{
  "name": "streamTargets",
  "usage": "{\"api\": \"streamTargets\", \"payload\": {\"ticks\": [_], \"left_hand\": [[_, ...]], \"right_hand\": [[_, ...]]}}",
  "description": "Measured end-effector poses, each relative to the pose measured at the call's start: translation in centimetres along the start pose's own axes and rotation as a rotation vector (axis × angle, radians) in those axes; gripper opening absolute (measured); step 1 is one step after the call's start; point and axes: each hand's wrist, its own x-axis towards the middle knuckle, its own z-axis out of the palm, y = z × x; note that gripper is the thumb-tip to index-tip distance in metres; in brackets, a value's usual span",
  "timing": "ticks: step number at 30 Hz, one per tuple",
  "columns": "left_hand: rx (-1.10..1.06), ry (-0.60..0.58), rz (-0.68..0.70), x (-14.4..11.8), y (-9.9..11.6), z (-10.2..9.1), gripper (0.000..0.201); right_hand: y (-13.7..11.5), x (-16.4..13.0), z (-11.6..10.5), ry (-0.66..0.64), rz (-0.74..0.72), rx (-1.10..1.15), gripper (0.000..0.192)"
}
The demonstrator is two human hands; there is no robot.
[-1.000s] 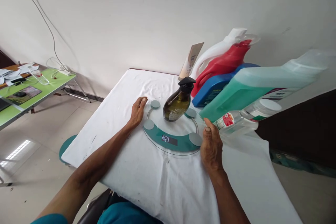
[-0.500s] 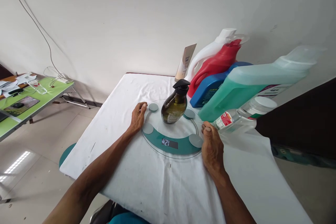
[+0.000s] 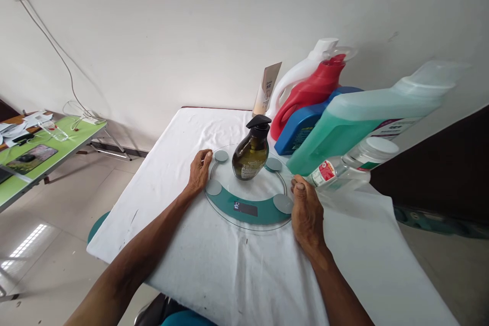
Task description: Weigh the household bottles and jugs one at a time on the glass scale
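Observation:
A round glass scale [image 3: 248, 209] with a teal band and a small display lies on the white-clothed table [image 3: 229, 265]. A dark olive pump bottle [image 3: 251, 154] with a black pump stands upright on its middle. My left hand [image 3: 199, 173] rests flat on the cloth, fingers touching the scale's left rim. My right hand [image 3: 306, 212] lies flat against the scale's right rim, thumb at the edge. Neither hand holds anything.
Right of the scale lean a clear bottle with a white cap [image 3: 344, 170], a large teal jug [image 3: 367, 117], a blue jug [image 3: 305, 122], a red jug [image 3: 313, 91], a white jug [image 3: 301, 74] and a beige tube [image 3: 266, 89]. A green table [image 3: 42, 142] stands at left.
Both hands stay at the scale's rims. The view has shifted slightly, and the display's digits, readable earlier, look almost blank now.

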Motion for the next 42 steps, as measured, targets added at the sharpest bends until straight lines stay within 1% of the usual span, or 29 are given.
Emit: {"api": "streamTargets", "payload": {"ticks": [3, 11, 20, 27, 33, 42], "left_hand": [[0.001, 0.000, 0.004, 0.0, 0.0, 0.0, 0.046], [0.000, -0.001, 0.009, -0.1, 0.1, 0.0, 0.048], [0.044, -0.028, 0.015, -0.3, 0.8, -0.5, 0.049], [0.068, -0.050, 0.020, -0.5, 1.0, -0.7, 0.050], [0.065, -0.039, 0.017, -0.7, 0.9, -0.7, 0.050], [0.023, -0.016, 0.026, -0.5, 0.2, -0.5, 0.054]], "right_hand": [[-0.4, 0.0, -0.1, -0.017, 0.065, 0.027, 0.091], [-0.7, -0.3, -0.1, -0.020, 0.078, 0.041, 0.092], [-0.7, -0.2, -0.1, -0.012, 0.061, 0.028, 0.091], [-1.0, -0.3, -0.2, -0.031, 0.061, 0.031, 0.099], [-1.0, -0.2, -0.2, -0.026, 0.046, 0.028, 0.092], [-1.2, -0.3, -0.2, -0.020, 0.037, 0.029, 0.091]]}}
